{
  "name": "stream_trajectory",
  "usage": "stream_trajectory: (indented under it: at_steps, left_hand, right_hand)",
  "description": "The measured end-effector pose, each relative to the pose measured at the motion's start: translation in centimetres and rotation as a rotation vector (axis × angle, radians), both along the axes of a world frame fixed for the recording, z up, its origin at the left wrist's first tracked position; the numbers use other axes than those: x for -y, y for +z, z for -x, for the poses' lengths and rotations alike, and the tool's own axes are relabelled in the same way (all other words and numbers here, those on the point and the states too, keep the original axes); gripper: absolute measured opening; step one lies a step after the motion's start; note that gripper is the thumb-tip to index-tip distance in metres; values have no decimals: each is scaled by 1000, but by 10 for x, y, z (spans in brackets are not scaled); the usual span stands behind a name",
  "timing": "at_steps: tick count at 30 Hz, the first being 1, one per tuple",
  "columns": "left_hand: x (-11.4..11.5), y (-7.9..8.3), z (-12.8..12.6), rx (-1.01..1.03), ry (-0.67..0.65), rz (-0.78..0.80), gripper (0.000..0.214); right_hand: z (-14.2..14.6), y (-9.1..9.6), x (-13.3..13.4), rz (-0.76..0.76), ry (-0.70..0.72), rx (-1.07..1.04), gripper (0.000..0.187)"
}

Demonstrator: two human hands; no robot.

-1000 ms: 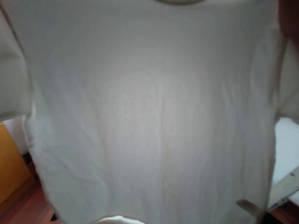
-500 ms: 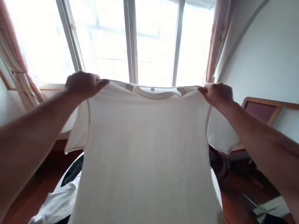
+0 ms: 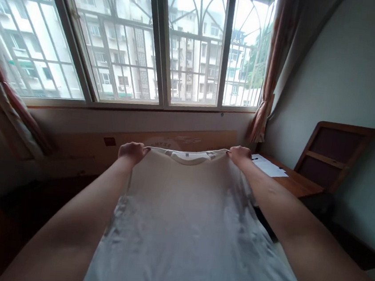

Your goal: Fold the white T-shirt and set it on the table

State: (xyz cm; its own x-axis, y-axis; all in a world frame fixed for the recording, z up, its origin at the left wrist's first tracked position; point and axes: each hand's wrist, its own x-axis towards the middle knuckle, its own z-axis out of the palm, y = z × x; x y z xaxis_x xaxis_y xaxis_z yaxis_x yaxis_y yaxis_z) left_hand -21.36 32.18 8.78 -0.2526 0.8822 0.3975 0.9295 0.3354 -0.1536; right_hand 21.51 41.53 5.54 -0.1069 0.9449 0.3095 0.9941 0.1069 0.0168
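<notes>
A pale T-shirt (image 3: 179,220) is stretched out in front of me, its neckline at the far end and its body spreading toward me. My left hand (image 3: 133,152) is closed on the left shoulder of the shirt. At the opposite shoulder, my right hand (image 3: 240,156) pinches the cloth in the same way. Between the two hands the shoulder line is pulled nearly straight, and a small label shows inside the collar. The lower hem runs out of view at the bottom. Most of what lies under the shirt is hidden by it.
Beyond my hands a long brown cardboard box (image 3: 82,147) leans below the barred window (image 3: 195,69). To the right stands a wooden desk (image 3: 303,182) with white papers (image 3: 268,165) on it. Patterned curtains (image 3: 262,117) hang at both sides.
Both hands have come down and closer together with the shirt. Its body, hanging upright before, now slopes away from me with ripples. The window scene has become clearer and the room darker.
</notes>
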Motion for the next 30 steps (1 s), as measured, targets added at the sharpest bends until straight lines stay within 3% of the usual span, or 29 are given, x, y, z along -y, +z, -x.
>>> stream_trajectory:
  at_steps: [7,10,13,18,22,26,30]
  left_hand:
    - [-25,-82,18,53,27,133,57]
    - [-34,-108,20,70,32,159,53]
    - [-41,-124,19,73,30,154,47]
    - [-42,-129,1,26,-20,69,35]
    - [-44,-136,-34,37,-222,100,38]
    - [-52,-160,-69,127,-359,242,40]
    - [-59,-184,-85,201,-306,282,59]
  right_hand:
    - [10,-70,-25,113,18,-21,38]
    - [6,-93,-33,176,10,-48,33]
    - [-5,-110,-41,235,-27,-103,34]
    - [-41,-120,-58,358,-81,-253,44]
    - [-82,-117,-61,521,-46,-401,46]
    - [-116,-116,-55,645,-50,-539,38]
    - [-127,-117,-54,588,7,-810,27]
